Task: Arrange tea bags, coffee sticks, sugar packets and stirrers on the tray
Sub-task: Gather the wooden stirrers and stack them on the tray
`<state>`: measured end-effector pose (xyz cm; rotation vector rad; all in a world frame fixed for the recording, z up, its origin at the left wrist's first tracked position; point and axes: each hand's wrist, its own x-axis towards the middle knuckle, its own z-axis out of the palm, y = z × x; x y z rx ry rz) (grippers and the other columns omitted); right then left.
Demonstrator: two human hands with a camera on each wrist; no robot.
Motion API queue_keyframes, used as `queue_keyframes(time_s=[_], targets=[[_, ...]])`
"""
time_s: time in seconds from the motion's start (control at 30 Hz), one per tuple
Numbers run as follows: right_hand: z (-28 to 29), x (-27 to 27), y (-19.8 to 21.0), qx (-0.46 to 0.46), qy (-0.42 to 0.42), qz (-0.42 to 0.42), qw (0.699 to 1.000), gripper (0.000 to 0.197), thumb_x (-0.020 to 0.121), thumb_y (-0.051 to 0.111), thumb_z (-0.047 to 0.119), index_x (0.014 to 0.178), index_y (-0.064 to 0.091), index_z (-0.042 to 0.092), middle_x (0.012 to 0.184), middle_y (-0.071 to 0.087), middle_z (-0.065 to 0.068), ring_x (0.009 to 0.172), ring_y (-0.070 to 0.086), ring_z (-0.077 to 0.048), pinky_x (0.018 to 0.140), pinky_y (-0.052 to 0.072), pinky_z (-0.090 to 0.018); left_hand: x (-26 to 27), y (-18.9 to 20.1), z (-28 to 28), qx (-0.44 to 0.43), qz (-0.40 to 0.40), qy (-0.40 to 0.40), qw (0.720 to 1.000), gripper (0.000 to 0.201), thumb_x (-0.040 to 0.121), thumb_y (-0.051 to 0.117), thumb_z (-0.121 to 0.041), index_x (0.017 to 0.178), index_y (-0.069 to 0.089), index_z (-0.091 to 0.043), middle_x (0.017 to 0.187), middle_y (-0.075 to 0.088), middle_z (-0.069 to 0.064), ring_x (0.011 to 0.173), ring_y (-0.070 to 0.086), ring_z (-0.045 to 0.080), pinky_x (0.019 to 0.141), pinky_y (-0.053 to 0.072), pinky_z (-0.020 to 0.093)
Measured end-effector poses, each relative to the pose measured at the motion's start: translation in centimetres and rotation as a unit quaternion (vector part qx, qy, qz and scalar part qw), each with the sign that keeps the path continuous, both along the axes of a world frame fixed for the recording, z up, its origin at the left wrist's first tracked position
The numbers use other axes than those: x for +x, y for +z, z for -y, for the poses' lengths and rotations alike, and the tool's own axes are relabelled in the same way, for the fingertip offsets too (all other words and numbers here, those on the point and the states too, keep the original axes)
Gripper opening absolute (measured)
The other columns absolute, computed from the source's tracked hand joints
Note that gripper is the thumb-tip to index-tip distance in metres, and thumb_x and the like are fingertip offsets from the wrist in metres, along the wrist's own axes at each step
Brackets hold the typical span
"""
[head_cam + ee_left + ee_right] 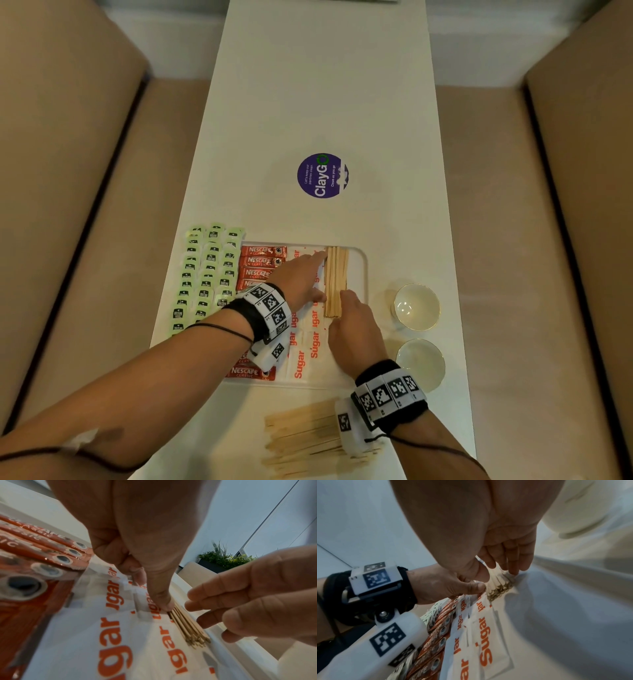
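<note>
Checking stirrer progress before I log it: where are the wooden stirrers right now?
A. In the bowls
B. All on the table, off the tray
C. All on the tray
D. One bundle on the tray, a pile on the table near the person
D: both hands square a bundle of stirrers on the tray, while a loose pile lies on the table's near end.

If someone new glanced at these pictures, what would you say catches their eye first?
Most likely both hands meeting over the white tray: the left hand and right hand square up a neat bundle of wooden stirrers at its right side, beside the orange-lettered sugar packets and red coffee sticks. Next, the rows of pale green tea bags at the left, and the purple round sticker farther up the table.
</note>
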<state>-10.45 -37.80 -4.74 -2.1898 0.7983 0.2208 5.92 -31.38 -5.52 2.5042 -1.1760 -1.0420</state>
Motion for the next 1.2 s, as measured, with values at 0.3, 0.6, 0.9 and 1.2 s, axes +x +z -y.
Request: queue_keyframes(time_s=[0.3,0.6,0.9,1.2], targets=[[0.7,0.4,-0.2,-0.007,0.002,0.006,1.0,0.025,0.092,0.049,0.004,0.115,0.052,0.012,0.113,0.057,-0.004,0.096,0.055,-0.028,0.08,0.048,-0.037,-0.1,0.2,0.0,0.001,0.011,-0.009,1.0,0.093,0.083,0.08,-0.039,0.155,0.025,-0.02,0.134,0.058,0.007,0.116,0.061,0.025,0.093,0.053,0.043],[1.2,-0.4,-0.1,0.014,-0.005,0.036,0.999,0.032,0.098,0.049,0.011,0.129,0.049,0.016,0.123,0.057,-0.001,0.105,0.059,-0.025,0.087,0.053,-0.041,-0.8,1.0,-1.7,-0.018,0.042,-0.01,0.999,0.067,0.096,0.063,-0.039,0.152,0.031,-0.023,0.126,0.061,0.005,0.103,0.063,0.023,0.087,0.056,0.039],[0.5,-4.3,2.3,0.014,0.121,0.039,0.992,0.041,0.102,0.054,0.025,0.143,0.053,0.021,0.153,0.044,0.008,0.127,0.055,-0.014,0.105,0.049,-0.038,-4.8,2.7,-7.5,-0.027,0.004,-0.037,0.999,0.047,0.097,0.059,-0.043,0.139,0.05,-0.024,0.111,0.055,-0.008,0.092,0.055,0.011,0.083,0.049,0.03],[-2.3,-9.3,2.9,-0.012,0.278,-0.021,0.96,0.041,0.1,0.056,0.032,0.14,0.055,0.025,0.145,0.054,0.008,0.129,0.05,-0.015,0.105,0.043,-0.032,-10.6,2.7,-13.5,-0.011,-0.042,-0.054,0.998,0.04,0.095,0.06,-0.047,0.13,0.058,-0.026,0.106,0.062,-0.01,0.089,0.055,0.009,0.08,0.048,0.029]])
